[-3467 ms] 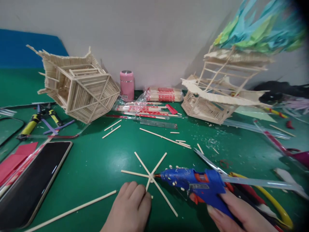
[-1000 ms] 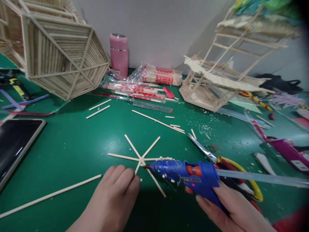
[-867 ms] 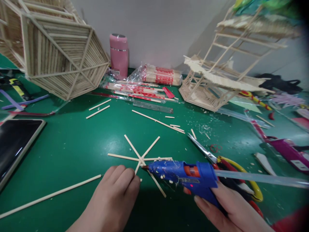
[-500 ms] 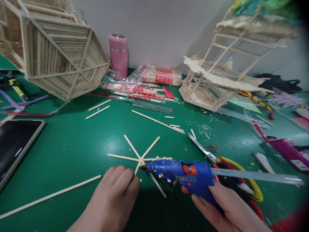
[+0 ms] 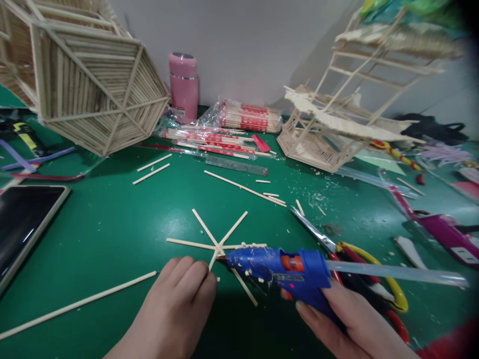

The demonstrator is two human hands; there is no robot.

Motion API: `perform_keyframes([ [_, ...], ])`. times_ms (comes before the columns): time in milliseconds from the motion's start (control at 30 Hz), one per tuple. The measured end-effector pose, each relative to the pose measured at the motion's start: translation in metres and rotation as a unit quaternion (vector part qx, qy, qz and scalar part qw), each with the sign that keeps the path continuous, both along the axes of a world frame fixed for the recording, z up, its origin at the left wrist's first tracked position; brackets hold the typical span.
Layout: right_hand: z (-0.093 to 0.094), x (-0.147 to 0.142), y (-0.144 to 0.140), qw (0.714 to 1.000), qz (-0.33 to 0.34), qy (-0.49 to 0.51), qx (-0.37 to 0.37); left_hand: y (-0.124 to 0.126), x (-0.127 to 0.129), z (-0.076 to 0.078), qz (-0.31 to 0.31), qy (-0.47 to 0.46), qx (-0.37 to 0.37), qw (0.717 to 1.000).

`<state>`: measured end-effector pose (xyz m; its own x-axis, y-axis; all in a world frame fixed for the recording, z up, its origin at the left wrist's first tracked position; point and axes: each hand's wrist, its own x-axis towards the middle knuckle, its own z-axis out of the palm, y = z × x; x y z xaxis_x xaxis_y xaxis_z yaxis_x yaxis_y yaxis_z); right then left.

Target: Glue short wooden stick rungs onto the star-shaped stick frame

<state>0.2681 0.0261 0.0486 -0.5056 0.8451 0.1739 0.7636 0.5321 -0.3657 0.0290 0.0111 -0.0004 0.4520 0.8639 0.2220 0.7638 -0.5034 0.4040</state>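
Observation:
Six thin wooden sticks meet in a star (image 5: 204, 226) flat on the green table. My left hand (image 5: 179, 299) is closed, its fingers pinching the end of the star's lower-left stick. In my right hand (image 5: 348, 314) is a blue glue gun (image 5: 258, 264), its handle wrapped by the fingers. A clear glue stick (image 5: 396, 273) juts from the gun's back, and a small red light glows on its side. The dark nozzle touches, or nearly touches, the sticks just below their meeting point. The gun's body covers part of the right-hand stick and the lower-right one.
A phone (image 5: 26, 229) and a long stick (image 5: 78, 305) lie at left. Scissors (image 5: 318, 234) and yellow-handled pliers (image 5: 389, 284) rest beside my right hand. Behind stand a hexagonal stick model (image 5: 97, 89), a pink flask (image 5: 183, 89), packaged sticks (image 5: 250, 117) and a stick tower (image 5: 318, 134).
The glue gun has shifted very slightly left, its nozzle still by the star's centre. My left hand and the sticks look the same.

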Motion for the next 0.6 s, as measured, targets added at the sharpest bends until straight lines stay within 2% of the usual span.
perform_keyframes([
  [167, -0.004, 0.005, -0.004, 1.0, -0.01, -0.018, 0.008, -0.001, 0.0, 0.002, 0.009, -0.003, -0.004, 1.0],
  [433, -0.006, 0.016, -0.003, 0.995, -0.058, 0.026, -0.078, -0.002, 0.002, 0.006, 0.024, 0.005, -0.028, 0.999],
  [600, -0.003, 0.011, -0.004, 0.991, -0.088, 0.054, -0.083, -0.001, 0.002, 0.002, 0.012, 0.003, -0.016, 1.0],
])
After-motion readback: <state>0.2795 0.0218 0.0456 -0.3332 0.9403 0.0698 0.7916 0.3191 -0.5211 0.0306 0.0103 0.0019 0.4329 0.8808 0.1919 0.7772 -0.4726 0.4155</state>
